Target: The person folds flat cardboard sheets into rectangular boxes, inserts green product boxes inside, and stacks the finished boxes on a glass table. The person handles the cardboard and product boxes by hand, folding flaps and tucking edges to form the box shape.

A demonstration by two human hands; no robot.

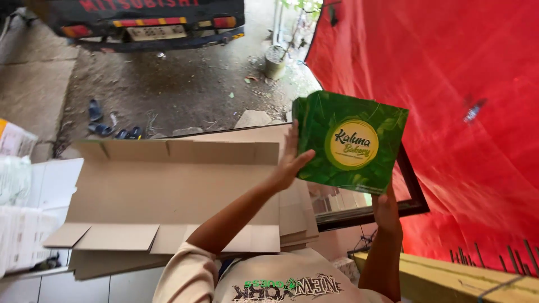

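- A green box (351, 140), flat and printed with leaves and a round yellow label, is held up in the air before a red tarp (460, 112).
- The left hand (289, 163) holds its left edge, fingers closed on it.
- The right hand (386, 209) grips the bottom edge from below, fingers closed.
- Flat brown cardboard (168, 191) lies spread under the arms, well below the box.
- A dark frame (412, 193) sits behind the box's lower right.
- A truck's rear (146, 22) stands on the dirt ground beyond.
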